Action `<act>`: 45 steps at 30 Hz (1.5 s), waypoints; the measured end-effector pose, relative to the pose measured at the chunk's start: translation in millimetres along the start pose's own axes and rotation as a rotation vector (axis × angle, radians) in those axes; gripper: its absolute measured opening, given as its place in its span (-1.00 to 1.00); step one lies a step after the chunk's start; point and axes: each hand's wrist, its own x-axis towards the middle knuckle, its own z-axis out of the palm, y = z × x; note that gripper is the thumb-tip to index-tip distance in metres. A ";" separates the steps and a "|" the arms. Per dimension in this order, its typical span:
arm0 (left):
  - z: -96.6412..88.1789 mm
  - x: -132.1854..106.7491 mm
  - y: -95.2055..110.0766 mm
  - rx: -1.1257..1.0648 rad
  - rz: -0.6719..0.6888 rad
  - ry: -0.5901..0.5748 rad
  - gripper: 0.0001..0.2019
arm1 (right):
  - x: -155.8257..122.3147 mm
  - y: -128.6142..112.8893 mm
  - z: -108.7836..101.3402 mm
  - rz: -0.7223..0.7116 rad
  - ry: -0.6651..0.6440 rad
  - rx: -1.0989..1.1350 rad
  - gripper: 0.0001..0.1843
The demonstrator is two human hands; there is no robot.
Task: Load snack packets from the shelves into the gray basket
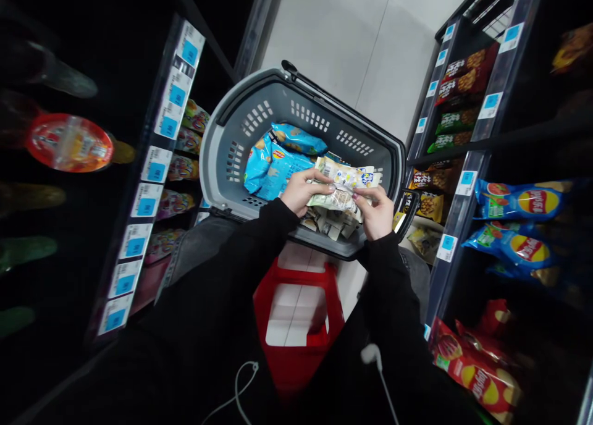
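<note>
Your left hand (303,189) and your right hand (377,212) both grasp the same bundle of small snack packets (345,184), pale packs with printed labels, held flat just above the near rim of the grey shopping basket (222,134). Your left fingers curl over the bundle's edge at 9 o'clock and your right thumb and fingers pinch its edge at 3 o'clock, so neither hand is free. Inside the basket, at 10 o'clock from your hands, two blue crisp bags (273,159) already lie against the far wall, and directly beneath the bundle, toward 6 o'clock, a loose heap of more small pale packets (331,224) rests on the basket floor. Judging from how things lie, the basket is already partly filled and the bundle in your grip sits over it but has not been let go; whether it is going in or coming out cannot be told. Below the basket, at 6 o'clock, a red stool (296,314) stands on the floor between your knees. A shelf with blue price tags (152,178) runs along your 9 o'clock side, and at 3 o'clock the opposite shelf carries yellow-logo crisp bags (528,202) in blue packs, with red ones lower down.
</note>
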 end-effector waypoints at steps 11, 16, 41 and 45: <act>0.2 -1.2 -3.1 0.122 0.246 -0.019 -0.87 | -3.6 -9.9 3.3 0.128 0.069 0.221 -0.78; 1.8 -2.4 -3.5 0.280 0.343 -0.009 -0.78 | -4.2 -6.2 4.3 0.095 0.128 -0.009 -0.68; 5.7 -4.9 5.5 -0.024 0.110 -0.200 -0.51 | 3.7 -6.9 -7.9 0.049 0.025 0.123 -0.46; 3.7 -4.4 10.1 -0.011 0.066 -0.169 -0.53 | 4.7 -8.5 -19.3 0.000 0.101 0.019 -0.63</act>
